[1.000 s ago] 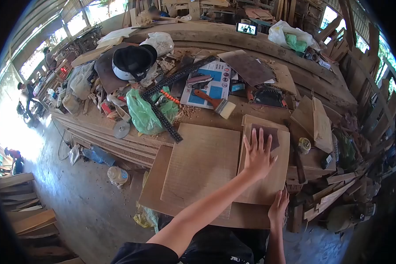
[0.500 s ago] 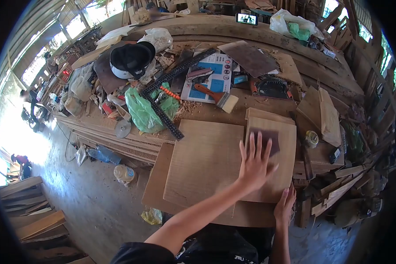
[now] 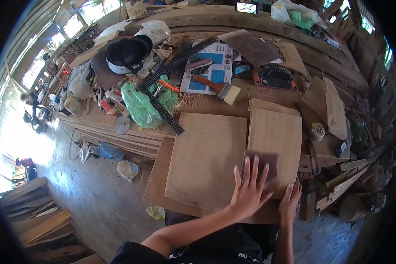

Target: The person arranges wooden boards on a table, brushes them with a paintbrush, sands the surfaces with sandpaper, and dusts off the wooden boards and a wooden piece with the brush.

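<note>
My left hand [image 3: 250,191] lies palm down with its fingers spread, pressing a dark brown sheet of sandpaper [image 3: 271,163] on the near part of a light wooden panel [image 3: 275,130]. At that panel's near right corner, my right hand [image 3: 289,200] holds the edge, thumb on the near side; its other fingers are partly hidden. A wider wooden panel [image 3: 207,158] lies just to the left. Beneath both is a larger brown board [image 3: 155,180].
Behind the panels lie a brush [image 3: 220,89], a black metal square [image 3: 165,114], a green plastic bag [image 3: 138,108] and a cap [image 3: 126,55]. A jar [image 3: 317,131] and a long dark tool [image 3: 312,158] are at the right. People are far left.
My left hand and the sandpaper have slid toward me along the right panel. My right hand stays at the panel's corner. The camera view has shifted slightly.
</note>
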Motion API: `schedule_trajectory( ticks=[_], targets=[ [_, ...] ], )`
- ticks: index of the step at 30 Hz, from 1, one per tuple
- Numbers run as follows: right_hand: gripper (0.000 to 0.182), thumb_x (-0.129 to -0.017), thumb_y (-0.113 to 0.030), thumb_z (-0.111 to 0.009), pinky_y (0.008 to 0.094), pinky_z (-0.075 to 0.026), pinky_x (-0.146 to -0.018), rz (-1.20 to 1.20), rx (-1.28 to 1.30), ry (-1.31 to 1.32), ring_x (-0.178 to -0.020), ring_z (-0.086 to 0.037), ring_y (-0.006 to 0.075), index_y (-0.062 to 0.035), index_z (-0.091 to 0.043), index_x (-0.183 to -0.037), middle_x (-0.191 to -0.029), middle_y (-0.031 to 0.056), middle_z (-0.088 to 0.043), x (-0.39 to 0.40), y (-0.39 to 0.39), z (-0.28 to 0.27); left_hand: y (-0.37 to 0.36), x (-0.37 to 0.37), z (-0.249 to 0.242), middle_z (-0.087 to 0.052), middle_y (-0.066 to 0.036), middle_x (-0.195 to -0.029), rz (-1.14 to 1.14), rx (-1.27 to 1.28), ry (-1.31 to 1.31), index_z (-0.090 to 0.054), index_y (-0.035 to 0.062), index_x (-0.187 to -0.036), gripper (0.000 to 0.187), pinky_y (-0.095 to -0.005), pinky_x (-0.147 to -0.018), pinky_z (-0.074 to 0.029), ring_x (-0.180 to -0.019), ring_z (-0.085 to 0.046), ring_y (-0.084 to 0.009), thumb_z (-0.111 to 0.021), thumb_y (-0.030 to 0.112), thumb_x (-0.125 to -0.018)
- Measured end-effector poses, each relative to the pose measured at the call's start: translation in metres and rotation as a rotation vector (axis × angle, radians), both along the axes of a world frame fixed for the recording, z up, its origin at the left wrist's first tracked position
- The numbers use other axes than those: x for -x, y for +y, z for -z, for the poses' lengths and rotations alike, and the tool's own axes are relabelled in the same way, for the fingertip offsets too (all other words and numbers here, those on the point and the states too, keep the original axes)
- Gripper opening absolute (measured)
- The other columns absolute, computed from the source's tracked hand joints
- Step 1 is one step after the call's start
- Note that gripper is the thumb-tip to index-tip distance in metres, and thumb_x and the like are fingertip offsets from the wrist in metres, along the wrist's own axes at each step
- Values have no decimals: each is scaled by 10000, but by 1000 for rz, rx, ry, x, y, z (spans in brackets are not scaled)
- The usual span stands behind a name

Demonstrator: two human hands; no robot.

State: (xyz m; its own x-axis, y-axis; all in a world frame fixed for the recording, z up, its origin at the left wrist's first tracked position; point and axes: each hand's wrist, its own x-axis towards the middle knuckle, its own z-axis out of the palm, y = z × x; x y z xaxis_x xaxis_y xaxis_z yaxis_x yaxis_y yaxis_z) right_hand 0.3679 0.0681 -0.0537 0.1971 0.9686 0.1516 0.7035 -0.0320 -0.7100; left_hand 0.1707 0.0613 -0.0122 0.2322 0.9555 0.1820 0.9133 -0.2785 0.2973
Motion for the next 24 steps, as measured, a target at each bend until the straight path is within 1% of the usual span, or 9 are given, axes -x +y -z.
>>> schedule_trajectory(
  ticks=[2,5,8,13,15,16,19,22,24],
  targets=[
    [630,-1077,-430,-365,511,-314,-1140,-1,6,-20,-1319,-465,461,45,-464,-1479,-1398,301,-539,-2,1,1,-27,2,1,-159,-318,-1674,54,34,-22,-245,56,-1639,887,-774,-1132,-134,-1542,-137,-534,-492,616,-997],
    [559,-1095,-370,-358,502,-390,-1095,19,14,-60,-1280,-519,467,43,-511,-1439,-1382,298,-566,1,0,-4,-25,5,1,-151,-309,-1679,85,27,2,-245,71,-1643,897,-767,-1142,-125,-1545,-128,-529,-494,633,-989],
    [550,-1096,-363,-358,504,-394,-1091,18,-11,-80,-1273,-522,469,42,-519,-1432,-1369,295,-579,-4,0,5,9,6,-4,-142,-307,-1680,111,4,28,-250,63,-1639,908,-754,-1160,-102,-1549,-116,-524,-486,647,-985],
    [585,-1090,-379,-373,503,-338,-1128,-32,1,1,-1302,-480,448,51,-470,-1475,-1400,295,-551,-1,1,-6,92,-8,3,-142,-308,-1677,48,-153,-39,-246,60,-1638,891,-758,-1168,-65,-1548,-97,-527,-471,634,-995],
    [589,-1094,-381,-363,498,-334,-1135,-34,22,5,-1313,-477,442,51,-465,-1480,-1422,295,-540,-2,1,-5,102,-14,4,-134,-306,-1679,35,-161,-54,-239,61,-1640,884,-759,-1169,-54,-1551,-83,-524,-463,629,-1000],
    [596,-1098,-388,-347,490,-331,-1140,-38,13,4,-1318,-476,439,50,-461,-1485,-1440,294,-530,-3,2,-2,101,-15,5,-129,-305,-1681,34,-151,-43,-235,62,-1641,882,-759,-1170,-52,-1553,-75,-521,-460,627,-1002],
    [547,-1106,-361,-333,501,-404,-1071,-21,-101,-39,-1243,-539,470,42,-545,-1410,-1327,295,-609,0,3,0,68,-8,3,-123,-295,-1686,99,-103,4,-231,76,-1645,870,-760,-1167,-68,-1562,-68,-502,-476,611,-1004],
    [622,-1098,-415,-322,502,-318,-1148,-39,-19,12,-1316,-471,457,52,-459,-1485,-1438,297,-528,-4,1,1,12,12,0,-129,-278,-1693,241,-16,40,-239,95,-1647,870,-765,-1159,-120,-1572,-81,-478,-494,615,-997],
    [623,-1097,-419,-316,506,-316,-1148,-41,-18,35,-1310,-473,462,47,-463,-1484,-1424,298,-535,-4,2,-1,-18,26,3,-131,-264,-1698,372,25,37,-247,110,-1648,874,-767,-1152,-158,-1579,-89,-458,-506,624,-990]
  ],
)
